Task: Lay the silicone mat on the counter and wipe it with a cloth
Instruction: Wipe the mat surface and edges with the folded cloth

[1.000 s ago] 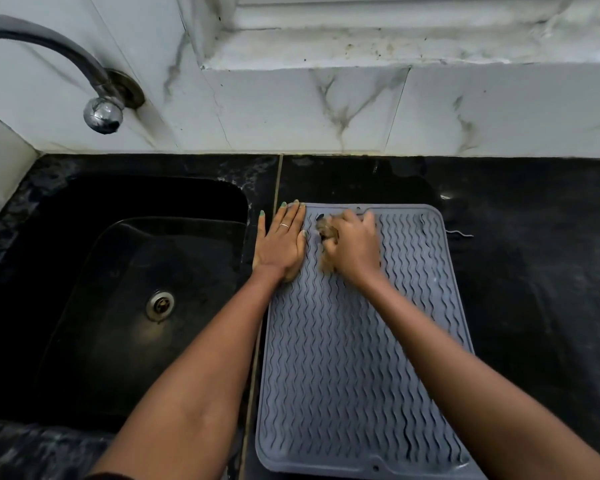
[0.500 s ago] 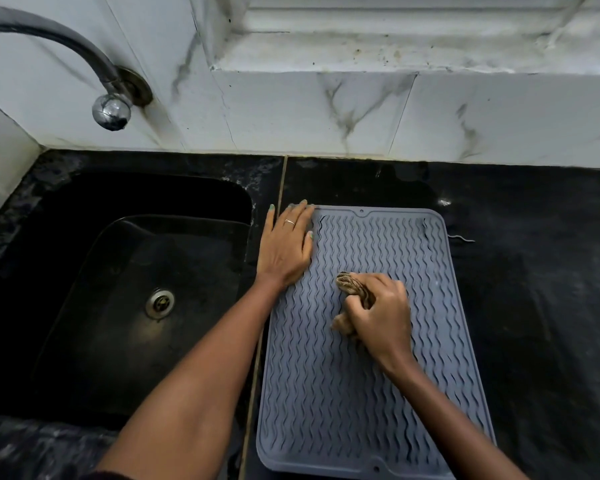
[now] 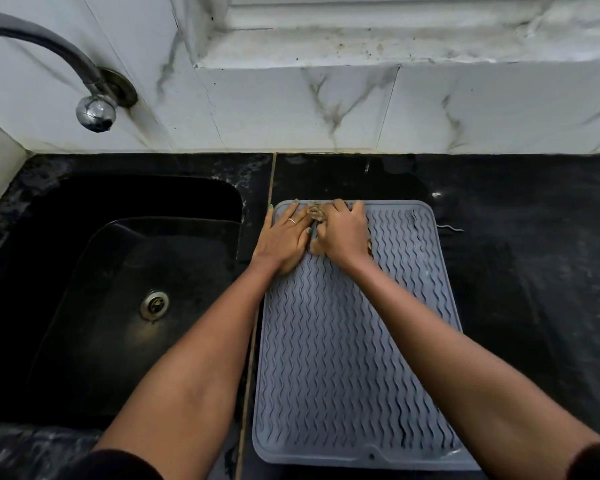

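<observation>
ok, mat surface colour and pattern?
Grey-blue silicone mat with raised wavy ridges; clearest in the head view.

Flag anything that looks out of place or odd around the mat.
A thin, wavy wire-like strand lies loose on the black counter just off the silicone mat's far right corner; what it is cannot be told. Otherwise the mat lies flat.

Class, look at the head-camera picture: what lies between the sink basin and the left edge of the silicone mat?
In the head view, only a bare strip of black counter with a thin seam line separates the sink from the silicone mat.
</observation>
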Demonstrator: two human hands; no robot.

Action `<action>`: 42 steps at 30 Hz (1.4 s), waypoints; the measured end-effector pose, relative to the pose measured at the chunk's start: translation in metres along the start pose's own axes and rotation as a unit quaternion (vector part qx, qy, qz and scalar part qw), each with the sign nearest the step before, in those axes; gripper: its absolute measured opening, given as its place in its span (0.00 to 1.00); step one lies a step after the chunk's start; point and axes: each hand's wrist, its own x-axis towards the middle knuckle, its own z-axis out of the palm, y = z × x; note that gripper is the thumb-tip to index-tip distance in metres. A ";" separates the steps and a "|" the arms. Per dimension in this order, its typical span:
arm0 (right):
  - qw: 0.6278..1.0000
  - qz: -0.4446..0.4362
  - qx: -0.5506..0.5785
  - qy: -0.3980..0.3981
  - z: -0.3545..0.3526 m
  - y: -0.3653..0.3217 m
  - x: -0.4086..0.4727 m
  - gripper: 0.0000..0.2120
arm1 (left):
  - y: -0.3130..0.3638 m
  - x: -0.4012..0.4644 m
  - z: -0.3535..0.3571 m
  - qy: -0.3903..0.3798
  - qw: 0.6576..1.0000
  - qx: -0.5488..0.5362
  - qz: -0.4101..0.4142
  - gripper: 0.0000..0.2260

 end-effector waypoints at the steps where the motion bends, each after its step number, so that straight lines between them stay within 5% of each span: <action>1: 1.000 0.001 0.009 0.003 -0.001 0.000 -0.009 0.13 | -0.001 0.000 0.001 -0.003 1.000 -0.006 0.000 0.22; 9: 0.996 -0.081 0.013 -0.023 -0.024 -0.001 -0.147 0.09 | -0.001 0.004 0.002 -0.012 1.000 -0.006 -0.001 0.23; 13: 0.993 -0.030 0.095 -0.068 -0.032 -0.004 -0.125 0.05 | 0.005 0.009 -0.014 -0.068 0.998 0.002 -0.011 0.22; 16: 0.987 0.009 0.160 0.013 -0.031 -0.013 -0.077 0.07 | 0.012 0.005 -0.031 -0.015 0.998 -0.009 -0.059 0.19; 18: 0.993 0.015 0.118 -0.007 -0.026 -0.021 -0.048 0.10 | 0.011 -0.007 -0.035 0.047 0.996 -0.011 -0.081 0.17; 22: 0.996 -0.033 0.002 -0.083 -0.010 -0.022 -0.047 0.14 | 0.002 -0.033 -0.018 -0.041 0.999 -0.011 -0.023 0.23; 30: 0.992 -0.115 0.010 -0.050 -0.030 -0.025 -0.186 0.07 | -0.002 -0.028 -0.013 -0.068 0.992 0.103 -0.012 0.27; 33: 0.986 -0.123 0.010 -0.112 -0.043 -0.029 -0.213 0.06 | 0.007 -0.030 -0.015 -0.035 0.991 0.130 -0.007 0.27; 36: 0.972 -0.046 0.124 -0.193 -0.056 -0.026 -0.186 0.08 | 0.017 -0.035 -0.023 0.009 0.994 0.107 -0.009 0.24; 40: 0.989 0.003 0.143 -0.031 -0.045 -0.027 -0.109 0.04 | 0.022 -0.054 -0.034 0.037 0.997 0.020 -0.071 0.15; 42: 0.994 0.006 0.079 -0.072 -0.030 -0.027 -0.082 0.12 | 0.022 -0.062 -0.035 0.029 0.996 -0.002 -0.087 0.15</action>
